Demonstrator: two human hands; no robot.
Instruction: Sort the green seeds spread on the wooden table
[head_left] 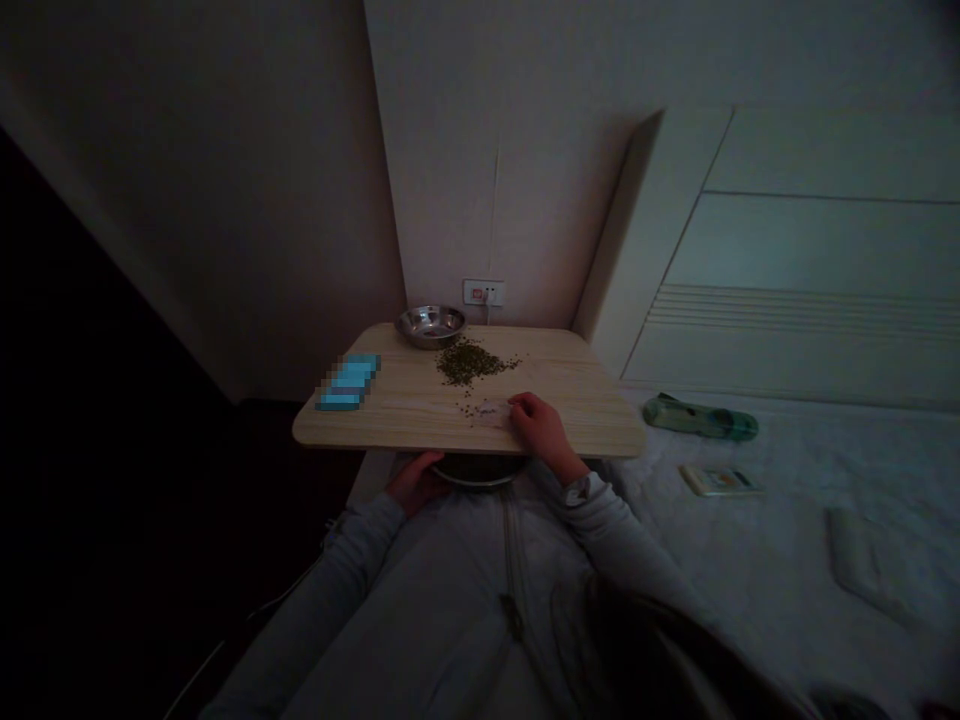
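Green granules (470,362), loosely heaped toward the far edge of a wood-grain tabletop (577,390); round, shiny metal bowl (431,327), far-left corner. My hands apart: left hand (418,482) beside a rimmed basin (480,484) below the near edge, right hand (541,428) curled over that edge, both grips unclear.

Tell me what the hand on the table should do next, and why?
Perhaps the right hand should sweep the loose beans over the table's near edge: they lie beside it, and the left hand seems to steady a bowl just below.
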